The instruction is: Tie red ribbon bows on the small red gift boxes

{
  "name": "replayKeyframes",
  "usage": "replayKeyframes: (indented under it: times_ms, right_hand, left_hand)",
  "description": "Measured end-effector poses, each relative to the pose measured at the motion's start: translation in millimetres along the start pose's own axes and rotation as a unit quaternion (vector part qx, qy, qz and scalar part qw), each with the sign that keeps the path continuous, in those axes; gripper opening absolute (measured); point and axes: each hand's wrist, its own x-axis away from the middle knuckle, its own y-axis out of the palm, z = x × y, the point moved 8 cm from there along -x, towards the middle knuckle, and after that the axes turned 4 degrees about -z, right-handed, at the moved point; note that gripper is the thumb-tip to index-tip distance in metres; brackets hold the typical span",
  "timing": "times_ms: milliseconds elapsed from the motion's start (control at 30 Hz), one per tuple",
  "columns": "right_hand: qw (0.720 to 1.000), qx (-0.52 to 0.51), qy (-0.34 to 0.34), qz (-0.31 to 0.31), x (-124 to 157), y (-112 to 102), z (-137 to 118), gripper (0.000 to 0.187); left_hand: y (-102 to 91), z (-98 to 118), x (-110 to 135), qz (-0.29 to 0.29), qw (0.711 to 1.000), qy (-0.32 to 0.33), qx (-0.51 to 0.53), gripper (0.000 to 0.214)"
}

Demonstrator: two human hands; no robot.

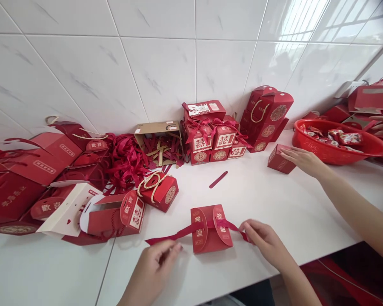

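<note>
A small red gift box (210, 243) lies on the white table in front of me, its two rounded flaps folded over the top. A dark red ribbon (182, 232) runs through the flaps and out on both sides. My right hand (263, 240) pinches the ribbon's right end beside the box. On the other side, my left hand (155, 267) is just below the ribbon's left tail, fingers loosely curled and thumb apart. I see no ribbon clearly held in it. Beyond the box is a red strip (218, 179).
At right, a co-worker's hand (301, 159) touches a small red box (280, 160) near a red basket (341, 155) of wrapped sweets. Against the wall stand tied boxes (210, 140), tall boxes (264, 119), a cardboard box (158, 127) and ribbons (126, 157). More boxes (44, 161) crowd the left.
</note>
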Motion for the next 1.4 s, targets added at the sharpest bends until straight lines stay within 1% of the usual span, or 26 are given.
replayKeyframes:
  times_ms: [33,67,100,133,167,233,300,333,367,433,467,500,533,567,633,700,767,833,900,967,1033,1100,1167,1233,1333,1400]
  right_hand:
    - [0.998,0.014,0.009,-0.054,4.0,10.0,-0.1,0.047]
    - [0.995,0.022,0.02,-0.097,7.8,19.3,0.3,0.05]
    - [0.992,0.024,0.031,-0.121,10.6,26.4,0.8,0.052]
    - [0.991,0.018,0.039,-0.123,11.7,30.8,1.3,0.053]
    - [0.993,0.001,0.042,-0.109,11.2,32.9,1.7,0.053]
    - [0.995,-0.071,0.049,-0.045,8.1,32.0,5.1,0.052]
    - [0.98,-0.188,0.056,0.028,5.1,28.8,12.1,0.05]
    - [0.963,-0.256,0.058,0.059,4.0,27.7,15.9,0.047]
    - [0.941,-0.322,0.056,0.085,2.9,26.7,19.3,0.043]
    - [0.893,-0.429,0.044,0.129,1.2,23.0,24.0,0.033]
    - [0.871,-0.465,0.037,0.151,0.9,20.0,25.8,0.029]
    - [0.853,-0.491,0.032,0.172,1.0,16.4,27.4,0.026]
    - [0.84,-0.507,0.027,0.192,1.4,12.2,28.5,0.023]
    - [0.831,-0.514,0.02,0.212,2.3,7.3,28.4,0.018]
    - [0.829,-0.502,-0.006,0.245,5.0,-4.3,23.8,0.012]
    - [0.841,-0.465,-0.043,0.273,9.0,-17.4,12.8,0.009]
    - [0.857,-0.417,-0.08,0.291,12.8,-29.0,-3.1,0.012]
    - [0.874,-0.37,-0.116,0.294,14.7,-37.8,-22.8,0.015]
    - [0.887,-0.322,-0.162,0.288,15.0,-44.6,-46.5,0.011]
    - [0.894,-0.27,-0.21,0.29,15.7,-50.8,-72.3,0.009]
    - [0.896,-0.22,-0.251,0.294,15.8,-55.0,-98.4,0.014]
    - [0.898,-0.182,-0.288,0.28,14.2,-55.2,-124.5,0.014]
    - [0.902,-0.153,-0.324,0.24,10.8,-50.1,-149.7,0.008]
    - [0.908,-0.132,-0.345,0.2,7.1,-42.8,-169.1,0.008]
    - [0.915,-0.136,-0.346,0.16,0.9,-33.7,-183.1,0.007]
    - [0.912,-0.149,-0.35,0.15,-1.4,-30.4,-186.7,0.008]
  left_hand:
    - [10.6,-0.7,3.7,-0.05,0.999,-0.004,0.001,0.026]
    - [18.5,-1.4,6.2,-0.081,0.997,-0.008,-0.002,0.025]
    - [23.3,-2.8,7.0,-0.092,0.996,-0.014,-0.005,0.025]
    - [25.8,-5.0,6.0,-0.087,0.996,-0.024,-0.002,0.027]
    - [26.6,-7.5,3.6,-0.072,0.997,-0.034,0.012,0.03]
    - [27.4,-12.8,-3.1,-0.038,0.994,-0.053,0.085,0.033]
    - [30.1,-16.1,-10.0,-0.017,0.978,-0.064,0.198,0.033]
    - [31.6,-16.9,-13.0,-0.007,0.962,-0.067,0.266,0.033]
    - [32.0,-17.8,-15.4,0.01,0.939,-0.072,0.337,0.033]
    - [29.3,-20.9,-17.9,0.067,0.878,-0.084,0.465,0.031]
    - [26.5,-22.3,-18.2,0.101,0.848,-0.088,0.513,0.03]
    - [22.4,-23.1,-17.8,0.136,0.822,-0.088,0.545,0.029]
    - [17.1,-22.6,-17.1,0.167,0.806,-0.081,0.563,0.027]
    - [11.0,-20.2,-16.4,0.19,0.798,-0.067,0.568,0.024]
    - [-4.1,-11.3,-14.3,0.225,0.802,-0.025,0.553,0.018]
    - [-20.5,0.9,-10.9,0.25,0.819,0.02,0.516,0.015]
    - [-34.9,16.2,-7.9,0.262,0.84,0.064,0.471,0.016]
    - [-45.7,34.9,-6.3,0.259,0.859,0.106,0.429,0.019]
    - [-52.6,57.7,-5.9,0.242,0.877,0.149,0.387,0.02]
    - [-57.0,82.4,-5.1,0.226,0.891,0.189,0.344,0.02]
    - [-61.7,106.2,-3.3,0.224,0.896,0.228,0.308,0.018]
    - [-66.3,126.2,-2.0,0.229,0.894,0.261,0.283,0.015]
    - [-69.6,141.6,-2.8,0.23,0.893,0.283,0.264,0.015]
    - [-69.8,153.3,-6.2,0.216,0.9,0.289,0.244,0.016]
    - [-64.9,167.2,-12.6,0.169,0.917,0.287,0.221,0.021]
    - [-61.0,174.0,-15.2,0.142,0.924,0.285,0.212,0.025]
